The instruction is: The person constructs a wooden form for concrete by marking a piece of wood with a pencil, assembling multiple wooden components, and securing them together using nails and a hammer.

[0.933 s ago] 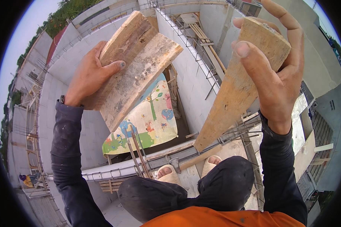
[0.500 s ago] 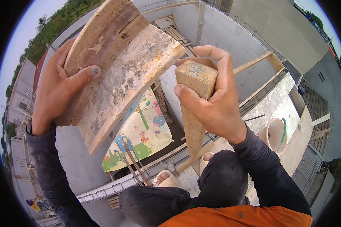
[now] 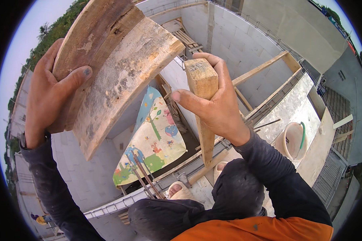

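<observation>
My left hand grips a pair of worn boards joined at an angle, the pale face stained grey, held up at the upper left. In my right hand is a tapered wooden piece, held upright with its narrow end pointing down, right of the boards and apart from them. Below it, by my sandaled feet, lies what looks like a hammer on the wall's edge.
Beneath me are grey block walls, a printed cartoon sheet, upright rebar and timber framing. A white bucket stands on panels at my right. Far lower left, a person in yellow is on scaffolding.
The boards have moved leftward and up. My right hand has moved left and down, turning its wooden piece from slanting to nearly upright. The bucket has come into view.
</observation>
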Action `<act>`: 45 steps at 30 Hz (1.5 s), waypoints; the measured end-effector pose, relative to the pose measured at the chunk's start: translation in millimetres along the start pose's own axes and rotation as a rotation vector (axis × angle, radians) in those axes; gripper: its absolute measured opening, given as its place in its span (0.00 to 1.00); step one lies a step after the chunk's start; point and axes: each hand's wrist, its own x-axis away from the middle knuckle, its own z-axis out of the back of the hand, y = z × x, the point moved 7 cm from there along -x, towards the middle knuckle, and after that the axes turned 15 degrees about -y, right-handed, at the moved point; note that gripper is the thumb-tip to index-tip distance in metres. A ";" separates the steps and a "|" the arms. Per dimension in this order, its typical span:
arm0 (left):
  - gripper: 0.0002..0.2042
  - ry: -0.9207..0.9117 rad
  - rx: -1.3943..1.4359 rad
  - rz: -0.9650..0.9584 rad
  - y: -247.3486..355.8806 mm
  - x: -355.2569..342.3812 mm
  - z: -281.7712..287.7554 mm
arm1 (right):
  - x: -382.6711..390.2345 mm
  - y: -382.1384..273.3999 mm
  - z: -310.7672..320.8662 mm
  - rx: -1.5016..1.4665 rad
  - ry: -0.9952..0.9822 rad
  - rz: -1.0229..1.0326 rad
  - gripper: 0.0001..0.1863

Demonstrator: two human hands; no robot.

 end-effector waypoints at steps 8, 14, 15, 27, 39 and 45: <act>0.34 0.106 0.040 0.036 -14.1 21.1 -2.1 | -5.3 50.9 2.9 -0.068 -0.013 0.008 0.41; 0.32 0.078 -0.041 0.587 -102.9 62.9 -4.3 | -37.6 127.9 61.8 -0.255 0.033 -0.170 0.39; 0.34 0.080 -0.041 0.621 -115.8 68.5 -9.8 | -51.1 135.0 88.7 -0.367 0.190 -0.228 0.31; 0.17 0.061 0.255 0.408 -104.0 104.0 -37.6 | -35.3 224.9 207.5 -0.471 0.507 -0.513 0.50; 0.34 0.046 0.172 0.171 -126.3 56.7 -34.3 | -73.5 102.1 133.7 -0.483 0.196 -0.128 0.43; 0.33 0.047 0.238 0.010 -75.1 -39.3 -34.3 | -39.2 16.2 50.8 0.041 -0.049 -0.059 0.43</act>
